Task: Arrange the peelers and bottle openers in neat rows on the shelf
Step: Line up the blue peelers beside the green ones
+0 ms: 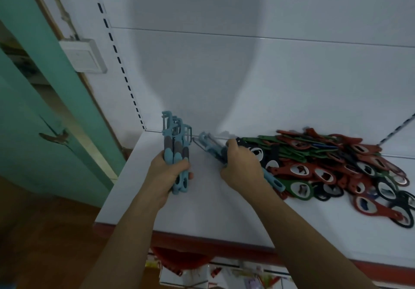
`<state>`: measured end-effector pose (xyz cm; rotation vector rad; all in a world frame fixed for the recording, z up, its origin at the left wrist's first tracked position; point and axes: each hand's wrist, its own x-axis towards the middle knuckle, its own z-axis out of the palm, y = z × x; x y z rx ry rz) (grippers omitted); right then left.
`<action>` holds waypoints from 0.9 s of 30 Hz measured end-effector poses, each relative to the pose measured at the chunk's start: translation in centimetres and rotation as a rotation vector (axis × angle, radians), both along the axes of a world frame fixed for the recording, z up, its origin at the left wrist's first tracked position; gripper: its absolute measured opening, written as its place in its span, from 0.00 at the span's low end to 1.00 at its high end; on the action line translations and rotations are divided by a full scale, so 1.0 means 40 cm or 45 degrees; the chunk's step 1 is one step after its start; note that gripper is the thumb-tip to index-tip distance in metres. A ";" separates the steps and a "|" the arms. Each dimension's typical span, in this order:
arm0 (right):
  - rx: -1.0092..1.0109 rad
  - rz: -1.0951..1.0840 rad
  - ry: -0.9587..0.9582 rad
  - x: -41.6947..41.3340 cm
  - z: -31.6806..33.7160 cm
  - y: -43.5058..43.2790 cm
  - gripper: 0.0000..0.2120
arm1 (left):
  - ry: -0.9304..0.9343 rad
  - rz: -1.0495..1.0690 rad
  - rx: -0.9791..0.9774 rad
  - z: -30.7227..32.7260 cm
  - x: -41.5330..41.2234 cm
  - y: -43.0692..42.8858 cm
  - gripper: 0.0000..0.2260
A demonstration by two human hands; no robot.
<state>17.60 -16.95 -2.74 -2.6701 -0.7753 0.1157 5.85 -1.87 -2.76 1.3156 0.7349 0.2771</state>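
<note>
My left hand (pixel 167 172) grips a bundle of light-blue peelers (pixel 176 145) by their grey-and-blue handles, heads pointing at the back wall, near the shelf's left end. My right hand (pixel 241 167) is closed around another few blue peelers (pixel 210 146) that lie slanted on the white shelf (pixel 197 212), their heads toward the back left. Just right of that hand a loose heap of red, green and black bottle openers (pixel 336 167) spreads over the shelf.
The shelf's white back panel (pixel 224 75) rises behind, with a slotted upright (pixel 116 53) at left. A red front edge strip (pixel 202 243) borders the shelf. A green door (pixel 33 109) and a wall switch (pixel 84 56) are at far left. Goods hang below the shelf.
</note>
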 end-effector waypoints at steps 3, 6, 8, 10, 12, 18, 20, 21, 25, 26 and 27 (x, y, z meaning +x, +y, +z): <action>0.372 -0.158 0.209 0.027 0.046 -0.039 0.12 | -0.077 0.009 -0.045 0.006 0.010 -0.021 0.10; 0.570 -0.223 0.261 0.065 0.107 -0.094 0.09 | -0.121 -0.037 -0.071 0.006 0.019 -0.033 0.10; 0.447 -0.168 0.233 0.079 0.118 -0.125 0.09 | -0.131 -0.059 -0.075 0.006 0.026 -0.042 0.10; 0.263 -0.115 0.207 0.077 0.101 -0.137 0.15 | -0.137 -0.076 -0.064 0.005 0.034 -0.052 0.10; 0.102 -0.096 0.196 0.066 0.066 -0.132 0.20 | -0.136 -0.084 -0.045 0.001 0.041 -0.057 0.09; -0.077 -0.132 -0.006 0.039 0.006 -0.110 0.20 | -0.136 -0.115 -0.032 -0.002 0.043 -0.051 0.09; -0.140 -0.107 -0.046 0.042 0.007 -0.108 0.20 | -0.136 -0.117 -0.035 -0.005 0.042 -0.046 0.10; -0.165 -0.105 -0.041 0.046 0.009 -0.106 0.21 | -0.136 -0.115 -0.038 -0.006 0.041 -0.043 0.10; -0.170 -0.106 0.036 0.049 0.010 -0.088 0.27 | -0.129 -0.114 -0.023 -0.011 0.038 -0.036 0.10; -0.150 -0.099 0.023 0.046 0.008 -0.083 0.25 | -0.128 -0.114 -0.020 -0.010 0.037 -0.035 0.10; -0.127 -0.096 0.002 0.042 0.006 -0.079 0.23 | -0.135 -0.111 -0.023 -0.009 0.035 -0.033 0.10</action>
